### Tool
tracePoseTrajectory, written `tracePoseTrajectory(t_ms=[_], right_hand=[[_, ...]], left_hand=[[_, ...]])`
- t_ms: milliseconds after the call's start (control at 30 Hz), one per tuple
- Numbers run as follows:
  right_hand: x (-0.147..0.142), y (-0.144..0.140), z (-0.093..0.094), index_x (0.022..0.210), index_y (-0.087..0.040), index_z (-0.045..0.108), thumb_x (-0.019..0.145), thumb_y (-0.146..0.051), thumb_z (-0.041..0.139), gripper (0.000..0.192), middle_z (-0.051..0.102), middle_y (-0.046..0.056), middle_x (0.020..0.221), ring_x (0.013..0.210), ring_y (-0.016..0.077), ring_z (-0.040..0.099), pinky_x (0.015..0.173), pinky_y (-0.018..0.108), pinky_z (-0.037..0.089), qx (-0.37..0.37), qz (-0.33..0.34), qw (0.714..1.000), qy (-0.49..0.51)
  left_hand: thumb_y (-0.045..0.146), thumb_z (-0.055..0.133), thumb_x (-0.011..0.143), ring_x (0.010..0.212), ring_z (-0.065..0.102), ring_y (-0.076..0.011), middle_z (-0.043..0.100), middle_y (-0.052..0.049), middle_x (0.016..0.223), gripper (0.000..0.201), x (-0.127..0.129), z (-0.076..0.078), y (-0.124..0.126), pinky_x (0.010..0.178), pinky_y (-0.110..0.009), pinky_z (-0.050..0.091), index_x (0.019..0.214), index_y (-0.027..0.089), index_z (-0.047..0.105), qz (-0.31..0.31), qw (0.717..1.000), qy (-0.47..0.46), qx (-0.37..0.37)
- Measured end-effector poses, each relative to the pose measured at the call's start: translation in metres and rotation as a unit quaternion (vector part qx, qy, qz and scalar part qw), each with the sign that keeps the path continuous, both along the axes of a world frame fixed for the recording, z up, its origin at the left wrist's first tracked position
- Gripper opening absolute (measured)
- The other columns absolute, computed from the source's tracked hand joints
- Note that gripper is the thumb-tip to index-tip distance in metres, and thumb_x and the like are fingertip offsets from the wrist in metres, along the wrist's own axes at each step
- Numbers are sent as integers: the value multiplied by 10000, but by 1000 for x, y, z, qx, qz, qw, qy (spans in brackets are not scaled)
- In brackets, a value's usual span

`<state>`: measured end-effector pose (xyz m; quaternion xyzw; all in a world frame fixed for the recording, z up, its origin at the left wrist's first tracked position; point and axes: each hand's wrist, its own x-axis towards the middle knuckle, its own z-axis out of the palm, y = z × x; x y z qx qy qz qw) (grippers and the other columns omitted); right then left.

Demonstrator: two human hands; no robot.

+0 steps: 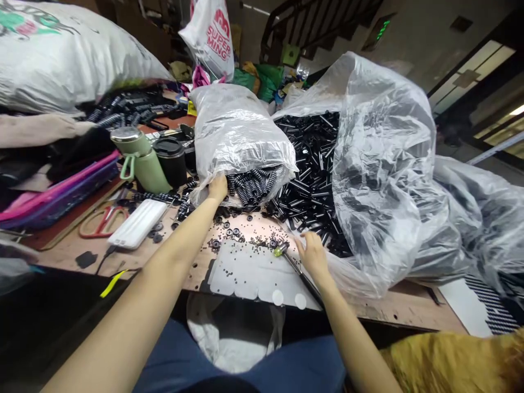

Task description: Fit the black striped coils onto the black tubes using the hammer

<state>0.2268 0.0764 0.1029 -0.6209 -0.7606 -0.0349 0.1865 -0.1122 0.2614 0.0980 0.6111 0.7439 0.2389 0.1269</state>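
Left hand (217,188) reaches forward, fingers curled onto the lower edge of the upright clear plastic bag of ribbed black springs (239,136) at its open mouth; whether the fingers pinch the film cannot be told; the springs spill from the mouth, long axes running roughly towards the person. Right hand (313,255) rests at the edge of the large clear plastic sack of loose black tubes (311,164), fingers spread and loose, clamped on nothing; the slim black tool with a green tip (292,266) lies just beside it on the worn wooden table (393,308), long axis diagonal, tip pointing away and left.
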Motion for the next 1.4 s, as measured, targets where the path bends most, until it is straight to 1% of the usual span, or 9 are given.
tracePoseTrajectory(t_ms=[200,367,467,600,733,967,1167,1267,1400], right_hand=[[-23,121,22,1119,-99,510,834,-514,575,508,578,212,1127,1095,314,510,890,405,404,-68,-174,982,38],[-42,149,29,1201,-69,445,798,-388,634,547,623,232,1073,972,298,608,795,389,446,-156,-294,934,132],[-41,126,38,1230,-75,442,828,-249,567,456,629,211,1101,984,269,609,806,366,441,-142,-270,943,134],[-34,66,62,1061,-191,612,817,-228,586,248,684,55,1019,925,193,618,821,304,447,-202,-7,974,101],[-42,10,85,991,-226,677,816,-264,605,193,698,15,963,899,179,629,839,306,477,-356,294,886,45],[-77,-48,53,1435,-142,325,604,-458,799,1007,323,193,1472,1340,369,329,1092,511,323,-111,208,971,42],[-74,-71,14,1449,-93,239,591,-419,795,1073,352,215,1443,1358,338,313,1135,470,281,-127,174,973,83],[-58,-82,-4,1457,-143,227,614,-488,772,1062,354,198,1452,1367,325,318,1127,489,284,-172,147,969,97],[-37,-93,-23,1445,-129,267,601,-518,776,1060,386,215,1430,1339,357,357,1096,513,303,-197,42,977,70]], left_hand=[[88,488,777,896,634,-257,649,-144,978,456,15,3,-33,842,-393,486,1232,127,497,55,976,-198,68],[174,544,753,474,507,-116,514,26,618,301,47,8,-113,483,-248,446,1052,150,524,-44,838,-544,10],[326,571,807,460,481,-92,524,25,645,274,56,9,-160,452,-221,416,1017,152,543,-91,817,-570,7],[373,611,814,775,615,-183,639,-76,895,332,62,14,-199,696,-310,505,1070,160,610,-176,902,-384,89],[299,700,721,803,617,-203,666,-64,847,180,79,15,-213,737,-305,483,835,161,687,-345,890,-297,33],[362,757,652,370,382,-69,476,55,467,288,93,-2,-234,375,-195,289,753,131,617,-141,820,-533,-154],[542,605,792,399,403,-56,514,53,661,562,85,-8,-241,371,-173,324,1232,209,503,-166,778,-598,-97],[506,437,903,549,530,-107,580,-11,792,476,81,-17,-242,494,-227,446,1281,222,496,-198,847,-492,-41],[360,530,883,1003,565,-262,622,-133,1058,442,73,-40,-258,858,-412,470,1290,187,539,-215,967,-116,71]])
